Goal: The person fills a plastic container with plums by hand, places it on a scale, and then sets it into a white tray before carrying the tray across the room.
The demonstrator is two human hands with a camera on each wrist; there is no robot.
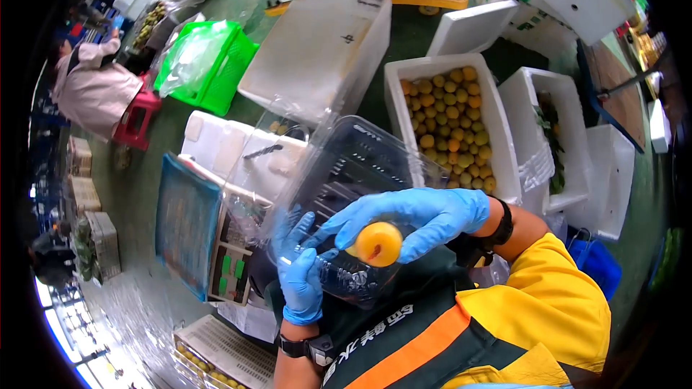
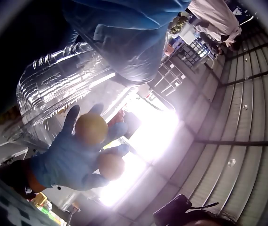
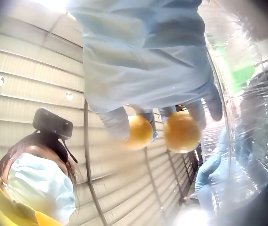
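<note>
My gloved right hand (image 1: 422, 216) holds two round yellow-orange fruits over a clear plastic clamshell box (image 1: 353, 281). One fruit (image 1: 378, 243) sits between thumb and fingers, a reddish mark at its top; the other is mostly hidden behind it. Both the first fruit (image 3: 138, 133) and the second fruit (image 3: 182, 133) show below the fingers in the right wrist view. My gloved left hand (image 1: 299, 274) grips the near left side of the box, its thumb in front and fingers behind the plastic. The box's raised lid (image 1: 285, 166) stands away from me.
A white foam box (image 1: 400, 101) full of similar fruits stands beyond my right hand. Beside it is a foam box (image 1: 515, 101) with leaves. Ahead lie a dark crate (image 1: 353, 140) and a large closed foam box (image 1: 310, 50). A scale (image 1: 231, 266) stands left; a person (image 1: 97, 86) sits farther off.
</note>
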